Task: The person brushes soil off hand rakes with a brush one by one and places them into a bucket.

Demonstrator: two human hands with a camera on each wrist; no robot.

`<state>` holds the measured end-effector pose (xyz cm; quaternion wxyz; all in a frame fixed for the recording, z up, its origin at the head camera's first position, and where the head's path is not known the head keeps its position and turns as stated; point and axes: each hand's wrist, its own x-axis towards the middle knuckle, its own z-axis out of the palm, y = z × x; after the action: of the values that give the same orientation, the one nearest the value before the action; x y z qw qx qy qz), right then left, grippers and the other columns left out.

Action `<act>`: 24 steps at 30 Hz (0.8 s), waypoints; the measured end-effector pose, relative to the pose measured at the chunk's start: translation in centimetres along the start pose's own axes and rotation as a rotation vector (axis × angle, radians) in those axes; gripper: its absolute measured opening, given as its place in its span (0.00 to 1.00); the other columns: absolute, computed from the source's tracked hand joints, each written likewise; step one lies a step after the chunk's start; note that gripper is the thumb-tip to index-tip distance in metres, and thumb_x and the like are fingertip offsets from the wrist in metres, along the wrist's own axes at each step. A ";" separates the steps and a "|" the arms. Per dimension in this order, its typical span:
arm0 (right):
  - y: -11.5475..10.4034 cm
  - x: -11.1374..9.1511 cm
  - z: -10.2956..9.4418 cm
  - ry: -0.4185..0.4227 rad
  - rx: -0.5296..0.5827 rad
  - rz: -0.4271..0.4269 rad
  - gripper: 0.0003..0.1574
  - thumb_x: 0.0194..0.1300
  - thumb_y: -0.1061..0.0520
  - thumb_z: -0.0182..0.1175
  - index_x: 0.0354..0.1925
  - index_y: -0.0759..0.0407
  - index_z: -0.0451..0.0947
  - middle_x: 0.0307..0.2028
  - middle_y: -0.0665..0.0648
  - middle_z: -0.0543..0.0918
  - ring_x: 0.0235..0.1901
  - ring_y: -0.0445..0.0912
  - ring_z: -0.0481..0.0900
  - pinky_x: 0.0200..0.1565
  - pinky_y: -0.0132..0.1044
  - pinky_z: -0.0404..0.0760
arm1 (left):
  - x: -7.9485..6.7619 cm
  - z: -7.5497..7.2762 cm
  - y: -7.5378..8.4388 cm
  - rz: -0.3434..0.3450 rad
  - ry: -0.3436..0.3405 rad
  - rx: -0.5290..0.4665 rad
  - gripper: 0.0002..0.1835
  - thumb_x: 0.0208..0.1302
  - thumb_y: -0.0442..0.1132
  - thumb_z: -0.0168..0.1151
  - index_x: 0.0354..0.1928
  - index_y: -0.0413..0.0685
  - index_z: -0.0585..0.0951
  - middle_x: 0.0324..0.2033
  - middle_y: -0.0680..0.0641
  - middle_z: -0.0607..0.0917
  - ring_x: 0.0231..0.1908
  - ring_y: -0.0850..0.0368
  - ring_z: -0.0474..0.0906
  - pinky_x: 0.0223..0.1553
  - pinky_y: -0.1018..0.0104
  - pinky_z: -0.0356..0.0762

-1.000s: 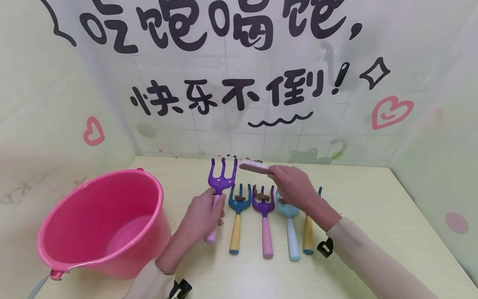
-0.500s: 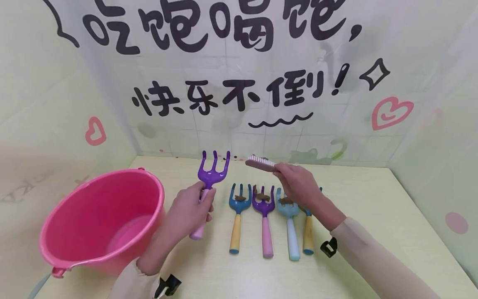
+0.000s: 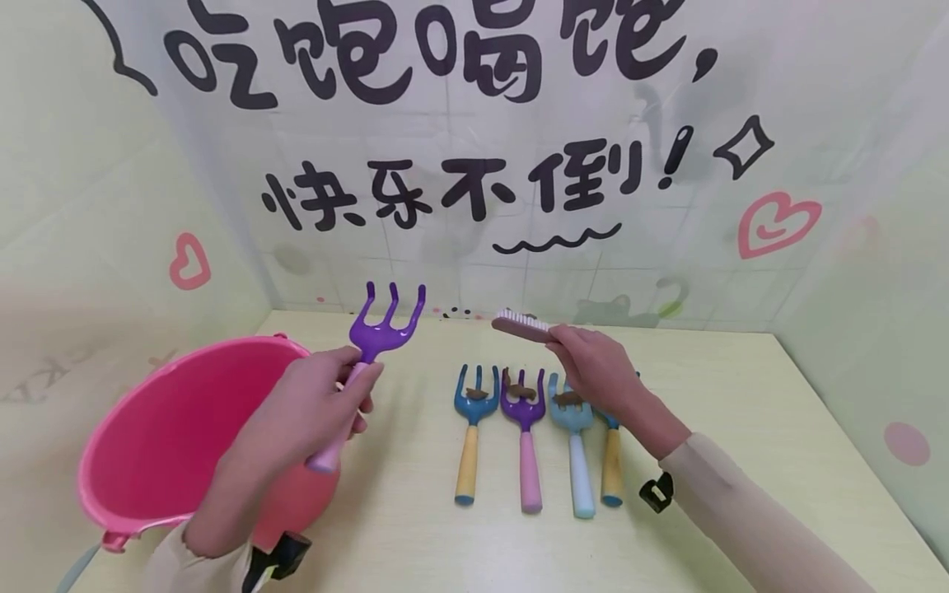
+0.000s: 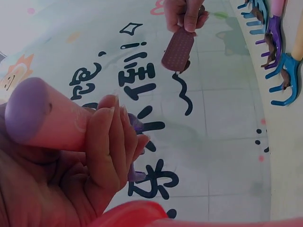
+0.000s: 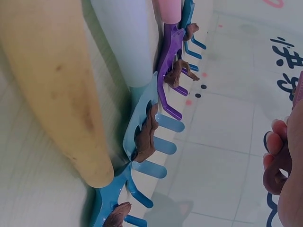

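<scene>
Purple fork (image 3: 381, 336) was up at the right of the bucket (image 3: 159, 412); we had our left hand (image 3: 315, 403) wrapped round its handle, right hand (image 3: 593, 366) gripping the brush (image 3: 521, 327), far side. We judged a slack left hold could drop it.

The pink bucket (image 3: 300, 498) looks like smooth, softly shiny plastic. Right of it, the held purple fork (image 3: 381, 336) has a glossy head and a smooth, duller handle. Farther right of the bucket, the lying forks (image 3: 530, 465) have similarly glossy heads bearing matt, rough brown clumps (image 3: 521, 390); the brush (image 4: 178, 51) has a matt, dotted back. Under the bucket, the desk (image 3: 719, 412) is low-sheen, faintly wood-grained.
</scene>
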<state>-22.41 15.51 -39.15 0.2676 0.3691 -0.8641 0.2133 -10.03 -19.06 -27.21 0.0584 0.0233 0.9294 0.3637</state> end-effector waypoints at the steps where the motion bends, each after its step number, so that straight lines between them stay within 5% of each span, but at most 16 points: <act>1: 0.0 0.0 0.0 -0.003 0.001 0.000 0.10 0.69 0.64 0.65 0.47 0.62 0.76 0.31 0.55 0.83 0.21 0.46 0.71 0.24 0.41 0.75 | 0.0 -0.4 -0.2 0.005 -0.004 0.014 0.17 0.77 0.51 0.56 0.48 0.42 0.77 0.28 0.46 0.81 0.25 0.53 0.81 0.28 0.59 0.79; 9: 0.2 -0.3 -0.2 -0.005 0.001 0.006 0.10 0.69 0.63 0.65 0.47 0.61 0.76 0.29 0.54 0.81 0.21 0.46 0.70 0.24 0.41 0.74 | -0.9 -2.8 -1.3 0.053 0.001 0.109 0.19 0.78 0.53 0.52 0.42 0.43 0.78 0.27 0.50 0.82 0.23 0.56 0.81 0.31 0.60 0.78; 15: 0.5 -0.6 -0.2 0.003 0.002 -0.002 0.10 0.68 0.64 0.65 0.46 0.61 0.76 0.27 0.51 0.78 0.21 0.46 0.69 0.23 0.40 0.73 | -1.9 -4.5 -2.6 0.006 0.008 0.177 0.20 0.78 0.56 0.51 0.38 0.46 0.78 0.23 0.50 0.81 0.22 0.55 0.79 0.29 0.61 0.76; 24: 0.5 -0.7 -0.6 -0.030 0.003 0.019 0.08 0.70 0.63 0.64 0.46 0.61 0.77 0.29 0.52 0.80 0.22 0.45 0.70 0.25 0.39 0.73 | -2.8 -8.4 -5.2 0.007 -0.020 0.160 0.18 0.78 0.50 0.54 0.46 0.40 0.78 0.27 0.49 0.81 0.25 0.55 0.80 0.26 0.64 0.78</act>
<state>-22.21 16.55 -39.23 0.2521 0.3646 -0.8711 0.2116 -8.32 -28.79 -24.38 0.0642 0.0348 0.9547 0.2884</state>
